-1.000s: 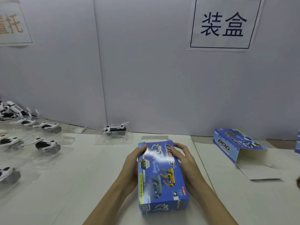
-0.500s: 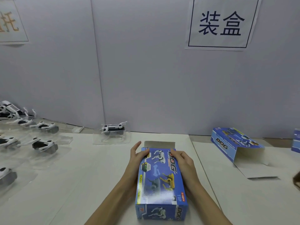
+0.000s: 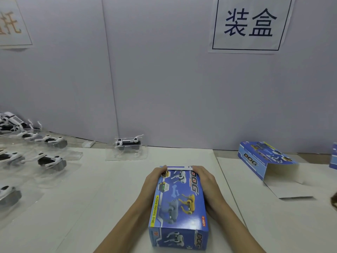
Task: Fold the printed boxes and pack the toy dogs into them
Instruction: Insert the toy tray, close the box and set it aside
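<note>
The box (image 3: pixel 179 203) lies at the near middle of the tabletop (image 3: pixel 91 207), its far flap now pressed almost shut; half a second ago it stood open. The left hand (image 3: pixel 152 185) and right hand (image 3: pixel 207 183) clasp its sides. Many dogs (image 3: pixel 51 161) at the left edge, and an open second box (image 3: pixel 264 157) at the right, remain.

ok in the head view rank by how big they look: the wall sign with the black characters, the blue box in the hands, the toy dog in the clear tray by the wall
1. Wall sign
2. Blue box, held by left hand and right hand; it lies nearest the camera, which inflates it.
3. Toy dog, plainly smallest.
</note>
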`<act>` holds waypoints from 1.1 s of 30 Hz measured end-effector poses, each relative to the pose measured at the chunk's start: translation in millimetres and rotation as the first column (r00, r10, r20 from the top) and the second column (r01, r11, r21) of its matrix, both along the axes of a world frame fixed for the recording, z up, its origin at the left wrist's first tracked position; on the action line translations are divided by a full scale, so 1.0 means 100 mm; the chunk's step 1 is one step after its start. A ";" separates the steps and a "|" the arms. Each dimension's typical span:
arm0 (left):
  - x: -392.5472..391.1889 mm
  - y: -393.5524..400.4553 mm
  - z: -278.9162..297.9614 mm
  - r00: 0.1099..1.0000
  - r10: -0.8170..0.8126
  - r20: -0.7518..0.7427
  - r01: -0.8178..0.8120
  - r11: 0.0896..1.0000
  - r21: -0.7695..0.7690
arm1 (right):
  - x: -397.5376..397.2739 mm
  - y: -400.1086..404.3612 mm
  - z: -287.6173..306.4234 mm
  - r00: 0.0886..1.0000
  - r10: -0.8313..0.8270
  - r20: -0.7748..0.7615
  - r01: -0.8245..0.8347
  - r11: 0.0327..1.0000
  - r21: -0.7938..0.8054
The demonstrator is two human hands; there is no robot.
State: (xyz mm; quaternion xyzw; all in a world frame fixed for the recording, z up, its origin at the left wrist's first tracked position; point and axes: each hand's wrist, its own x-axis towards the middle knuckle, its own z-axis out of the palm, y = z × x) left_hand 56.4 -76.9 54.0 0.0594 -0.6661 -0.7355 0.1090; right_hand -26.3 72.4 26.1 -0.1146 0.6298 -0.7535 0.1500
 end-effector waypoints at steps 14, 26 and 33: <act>-0.11 -0.44 -0.19 0.992 0.119 0.044 -0.111 0.982 -0.149 | -0.21 0.07 -0.16 0.946 -0.320 -0.058 0.324 0.941 0.095; -0.28 -0.67 -0.51 0.729 0.589 -0.350 -0.657 0.457 -0.599 | -0.08 -0.02 -0.22 0.811 -0.111 -0.575 0.420 0.795 0.438; -0.10 -2.03 -0.17 0.517 0.843 -0.149 -0.091 -0.119 -0.989 | -0.16 -0.05 -0.27 0.715 -0.124 -0.688 0.586 0.643 0.493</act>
